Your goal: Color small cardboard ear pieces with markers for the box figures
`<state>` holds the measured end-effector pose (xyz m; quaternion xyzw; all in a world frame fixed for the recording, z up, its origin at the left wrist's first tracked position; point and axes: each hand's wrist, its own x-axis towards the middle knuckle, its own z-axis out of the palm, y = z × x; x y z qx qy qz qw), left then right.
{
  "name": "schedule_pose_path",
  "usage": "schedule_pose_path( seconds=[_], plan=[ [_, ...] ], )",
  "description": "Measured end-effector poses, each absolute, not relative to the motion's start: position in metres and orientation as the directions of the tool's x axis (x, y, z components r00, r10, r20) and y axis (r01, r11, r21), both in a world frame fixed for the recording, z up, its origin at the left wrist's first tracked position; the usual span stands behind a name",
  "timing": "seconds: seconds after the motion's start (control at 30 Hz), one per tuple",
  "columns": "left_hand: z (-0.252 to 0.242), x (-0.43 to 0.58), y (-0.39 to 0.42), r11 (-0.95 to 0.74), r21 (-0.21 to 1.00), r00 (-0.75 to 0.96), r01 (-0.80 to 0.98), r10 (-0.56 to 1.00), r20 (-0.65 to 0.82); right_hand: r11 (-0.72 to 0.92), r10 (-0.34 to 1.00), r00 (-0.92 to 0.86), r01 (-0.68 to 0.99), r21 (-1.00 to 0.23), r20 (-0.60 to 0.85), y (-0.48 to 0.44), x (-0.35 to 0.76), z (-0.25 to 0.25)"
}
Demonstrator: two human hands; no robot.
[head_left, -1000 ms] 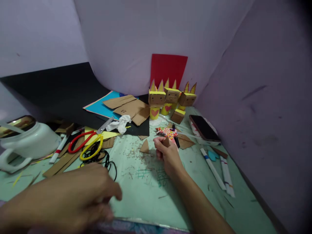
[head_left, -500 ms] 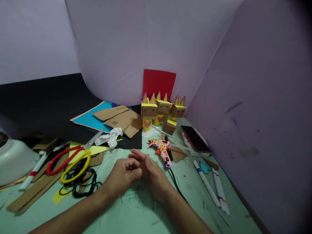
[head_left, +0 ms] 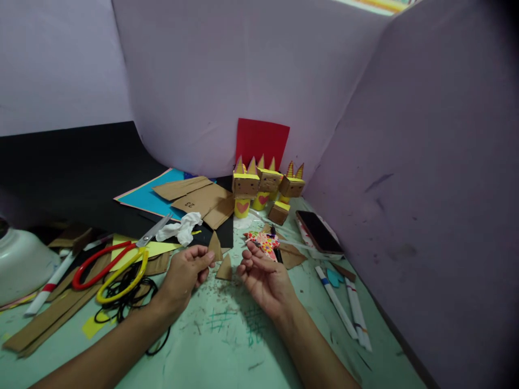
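My left hand [head_left: 187, 273] pinches a small pointed cardboard piece [head_left: 215, 246] upright between thumb and fingers. A second pointed cardboard cutout [head_left: 224, 268] is just right of it, between my two hands. My right hand [head_left: 264, 278] is turned palm up with loosely curled fingers apart, and I see nothing in it. Behind those fingers lies a flower-patterned glue gun [head_left: 265, 242], partly hidden by the hand. Farther back stand several box-headed cardboard figures [head_left: 245, 186] with pointed ears and yellow bodies, beside a loose small cardboard box [head_left: 279, 213].
Scissors [head_left: 140, 246] with red and yellow handles lie at left over black cord [head_left: 125, 294] and cardboard strips [head_left: 48, 319]. Crumpled tissue [head_left: 180, 228] and cardboard sheets [head_left: 203, 202] sit behind. Rightward are a phone [head_left: 319, 231] and white markers [head_left: 336, 302]. Walls enclose the back and right.
My hands have moved apart from being together. The pointed cardboard piece now shows in my left hand, and the other piece between them is uncovered. The right hand has turned palm up.
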<state>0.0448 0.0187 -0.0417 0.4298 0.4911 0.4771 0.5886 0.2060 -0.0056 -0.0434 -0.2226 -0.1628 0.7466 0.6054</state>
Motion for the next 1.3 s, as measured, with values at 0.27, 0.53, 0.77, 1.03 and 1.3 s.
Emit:
schedule_pose_path(
  seconds=[0.27,0.53,0.77,1.03,1.3],
  plan=[
    [-0.037,0.051,0.014,0.118,0.989,0.083,-0.085,0.990,-0.111,-0.258,0.964,-0.195,-0.847,-0.465,-0.181,-0.008,0.202,-0.038],
    [-0.037,0.039,0.017,-0.097,0.813,0.155,0.574,0.988,0.008,-0.267,0.963,-0.222,-0.868,-0.420,-0.153,-0.009,0.199,-0.036],
    [-0.027,0.035,0.003,-0.657,0.515,0.407,0.550,0.750,0.522,-0.302,0.953,-0.238,-0.812,-0.499,-0.189,-0.012,0.193,-0.038],
    [-0.034,0.042,-0.005,-0.865,0.383,0.498,0.325,0.501,0.708,-0.266,0.964,-0.230,-0.767,-0.585,-0.136,-0.012,0.187,-0.045],
    [-0.038,0.040,-0.004,-0.854,0.268,0.553,0.445,0.498,0.668,-0.244,0.969,-0.212,-0.742,-0.624,-0.127,-0.016,0.183,-0.046]
  ],
)
